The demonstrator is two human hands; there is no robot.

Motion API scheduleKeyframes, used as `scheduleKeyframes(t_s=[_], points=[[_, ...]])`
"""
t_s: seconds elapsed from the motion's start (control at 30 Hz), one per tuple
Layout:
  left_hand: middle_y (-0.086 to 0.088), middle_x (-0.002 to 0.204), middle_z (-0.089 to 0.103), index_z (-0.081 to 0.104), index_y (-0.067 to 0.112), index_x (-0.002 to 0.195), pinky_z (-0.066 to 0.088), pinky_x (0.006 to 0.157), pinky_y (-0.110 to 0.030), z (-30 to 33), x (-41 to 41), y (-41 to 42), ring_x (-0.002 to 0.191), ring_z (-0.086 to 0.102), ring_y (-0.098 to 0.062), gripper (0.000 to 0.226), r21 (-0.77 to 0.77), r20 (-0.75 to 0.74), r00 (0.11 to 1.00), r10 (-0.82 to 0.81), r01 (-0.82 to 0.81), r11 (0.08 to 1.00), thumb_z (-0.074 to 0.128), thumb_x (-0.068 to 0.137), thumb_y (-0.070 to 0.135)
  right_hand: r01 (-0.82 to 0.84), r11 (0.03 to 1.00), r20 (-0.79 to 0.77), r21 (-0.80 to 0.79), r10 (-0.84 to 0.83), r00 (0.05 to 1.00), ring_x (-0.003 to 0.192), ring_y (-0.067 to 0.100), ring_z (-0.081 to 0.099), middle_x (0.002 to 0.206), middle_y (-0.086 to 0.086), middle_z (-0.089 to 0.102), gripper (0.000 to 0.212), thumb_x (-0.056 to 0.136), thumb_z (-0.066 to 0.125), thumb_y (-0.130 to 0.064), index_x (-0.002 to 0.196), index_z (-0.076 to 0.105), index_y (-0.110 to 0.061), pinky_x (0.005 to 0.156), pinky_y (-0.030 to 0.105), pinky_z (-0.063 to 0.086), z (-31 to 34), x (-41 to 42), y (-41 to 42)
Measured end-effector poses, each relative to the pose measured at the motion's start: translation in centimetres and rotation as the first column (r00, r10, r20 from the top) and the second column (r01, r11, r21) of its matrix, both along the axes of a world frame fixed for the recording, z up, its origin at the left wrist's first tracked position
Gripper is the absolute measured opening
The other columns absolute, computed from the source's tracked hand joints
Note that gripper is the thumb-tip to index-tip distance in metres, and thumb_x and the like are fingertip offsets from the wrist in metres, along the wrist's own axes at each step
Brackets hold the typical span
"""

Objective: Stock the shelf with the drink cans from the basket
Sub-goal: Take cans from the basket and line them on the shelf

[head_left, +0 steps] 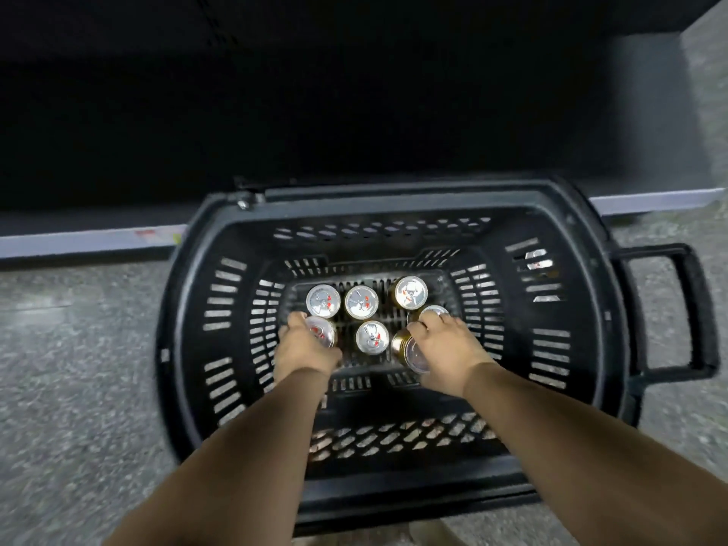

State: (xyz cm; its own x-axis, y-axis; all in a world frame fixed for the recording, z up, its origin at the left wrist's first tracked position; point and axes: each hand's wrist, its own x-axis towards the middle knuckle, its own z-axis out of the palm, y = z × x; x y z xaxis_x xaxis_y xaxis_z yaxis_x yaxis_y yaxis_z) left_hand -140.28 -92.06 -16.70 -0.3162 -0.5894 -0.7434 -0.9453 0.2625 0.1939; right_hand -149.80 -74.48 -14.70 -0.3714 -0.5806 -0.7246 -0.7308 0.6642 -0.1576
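A black slotted basket point(189, 309) stands on the floor below me with several silver-topped drink cans upright in its bottom. Three cans stand in the back row, among them one at the left point(323, 301) and a gold-sided one at the right point(411, 292). Another can point(372, 337) stands in the middle of the front row. My left hand point(305, 348) is curled around the front left can point(324, 332). My right hand point(445, 350) wraps a gold can point(409, 350), its fingertips resting on another can point(432, 311) behind. The dark shelf point(315, 112) lies beyond the basket.
The shelf's pale front edge strip point(86, 240) runs left and right behind the basket. The basket's handle point(693, 309) sticks out to the right. Grey speckled floor point(78, 368) surrounds the basket.
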Motion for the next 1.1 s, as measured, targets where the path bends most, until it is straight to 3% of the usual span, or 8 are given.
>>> scheduleKeyframes(t_s=[0.2,0.3,0.53,0.8,0.97,1.1], points=[[-0.006,0.121,0.05,0.034,0.021,0.122,0.044,0.074,-0.033,13.1,-1.1,-1.1,0.104,0.055,-0.027,0.062,-0.068,-0.08,0.977,-0.197,0.192,0.979,0.069,0.072,0.017,0.171,0.979,0.026,-0.11,-0.17,0.985,0.123,0.026,0.039,0.132,0.005,0.038,0.076,0.073,0.069,-0.036,0.139,0.036,-0.016,0.109,0.034,0.034,13.6,-1.0,-1.1],[-0.004,0.113,0.054,0.031,0.024,0.114,0.049,0.074,-0.036,21.2,-2.5,-1.4,0.098,0.056,-0.025,0.061,-0.086,-0.162,0.949,-0.271,0.26,0.962,0.071,0.069,0.017,0.215,0.957,0.0,-0.196,-0.219,0.976,0.123,0.024,0.038,0.132,0.004,0.038,0.078,0.071,0.069,-0.036,0.139,0.037,-0.017,0.109,0.032,0.034,21.5,-1.6,-1.8],[0.002,0.112,0.052,0.037,0.03,0.118,0.043,0.073,-0.032,40.7,-4.5,-1.8,0.104,0.05,-0.022,0.068,-0.225,-0.325,0.798,-0.507,0.456,0.861,0.076,0.062,0.023,0.208,0.917,-0.139,-0.341,-0.268,0.953,0.122,0.022,0.042,0.131,0.001,0.05,0.083,0.068,0.07,-0.042,0.141,0.038,-0.019,0.107,0.026,0.031,40.8,-2.9,-2.2],[0.009,0.109,0.052,0.037,0.042,0.117,0.052,0.082,-0.039,59.0,-3.1,-0.5,0.102,0.051,-0.018,0.073,-0.285,-0.552,0.697,-0.457,0.357,0.89,0.075,0.055,0.029,0.228,0.819,-0.173,-0.527,-0.366,0.915,0.112,0.016,0.048,0.119,-0.005,0.056,0.08,0.061,0.075,-0.045,0.132,0.043,-0.024,0.086,0.022,0.04,60.3,-1.5,-1.1],[0.01,0.1,0.057,0.029,0.041,0.116,0.049,0.064,-0.024,68.8,-2.3,0.5,0.089,0.057,-0.01,0.084,-0.253,-0.694,0.637,-0.336,0.222,0.942,0.078,0.049,0.029,0.307,0.703,-0.084,-0.642,-0.462,0.883,0.084,0.006,0.056,0.093,-0.014,0.059,0.07,0.048,0.077,-0.044,0.108,0.043,-0.037,0.064,0.021,0.046,70.4,-1.0,-0.3],[0.008,0.09,0.063,0.037,0.04,0.096,0.051,0.06,-0.024,75.9,-2.4,0.8,0.08,0.061,-0.009,0.067,-0.233,-0.783,0.56,-0.271,0.14,0.962,0.079,0.044,0.034,0.314,0.6,-0.023,-0.736,-0.486,0.874,0.077,0.005,0.062,0.086,-0.012,0.065,0.059,0.044,0.078,-0.042,0.095,0.049,-0.037,0.067,0.029,0.057,77.2,-1.5,0.3]])
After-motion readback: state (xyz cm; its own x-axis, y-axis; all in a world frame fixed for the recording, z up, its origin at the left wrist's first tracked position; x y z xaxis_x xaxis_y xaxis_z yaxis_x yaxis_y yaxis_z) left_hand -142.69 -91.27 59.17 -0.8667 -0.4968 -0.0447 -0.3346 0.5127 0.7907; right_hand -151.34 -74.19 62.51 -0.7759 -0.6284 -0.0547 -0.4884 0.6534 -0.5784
